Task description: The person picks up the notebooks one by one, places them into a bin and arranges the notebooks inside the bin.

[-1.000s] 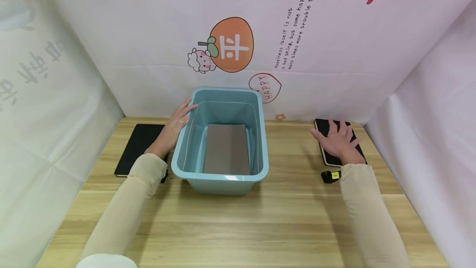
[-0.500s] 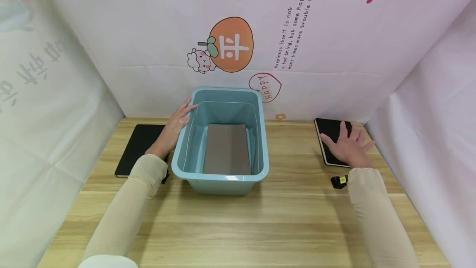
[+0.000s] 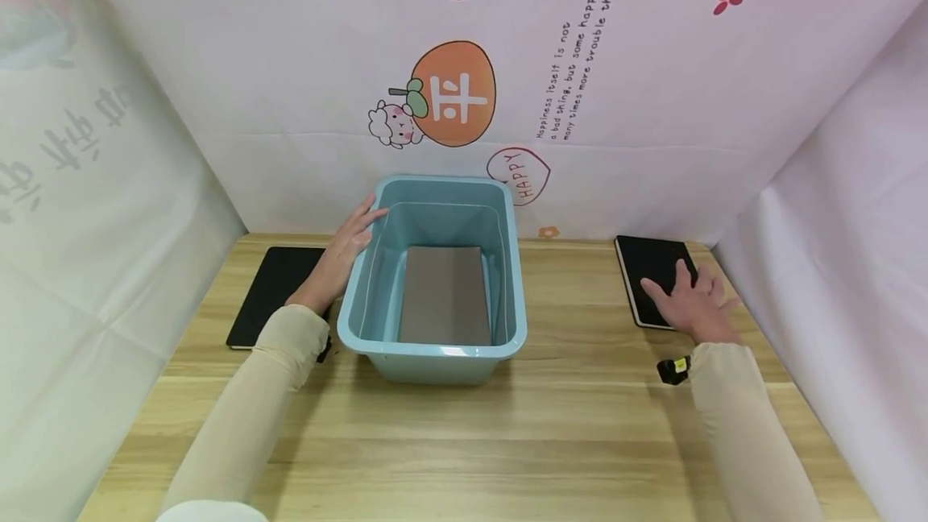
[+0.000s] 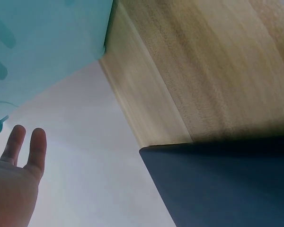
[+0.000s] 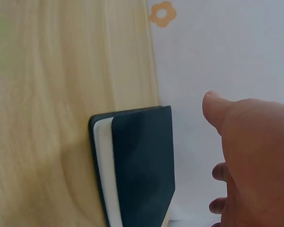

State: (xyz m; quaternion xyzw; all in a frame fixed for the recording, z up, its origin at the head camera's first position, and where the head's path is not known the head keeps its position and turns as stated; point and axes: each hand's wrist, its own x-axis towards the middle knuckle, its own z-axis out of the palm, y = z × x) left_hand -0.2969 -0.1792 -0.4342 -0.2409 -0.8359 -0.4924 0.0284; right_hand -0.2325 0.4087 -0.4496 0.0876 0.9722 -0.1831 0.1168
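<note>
At far centre, a smooth, plastic-looking bin (image 3: pixel 435 367) is placed; judged light, stiff, best held by its rim. At far right, a rectangular notebook (image 3: pixel 648 266) is laid; judged light, best pinched at its edges. Left hand (image 3: pixel 335 263) is extended at the rim, contact unclear; right hand (image 3: pixel 693 306) is spread above the notebook, empty.
</note>
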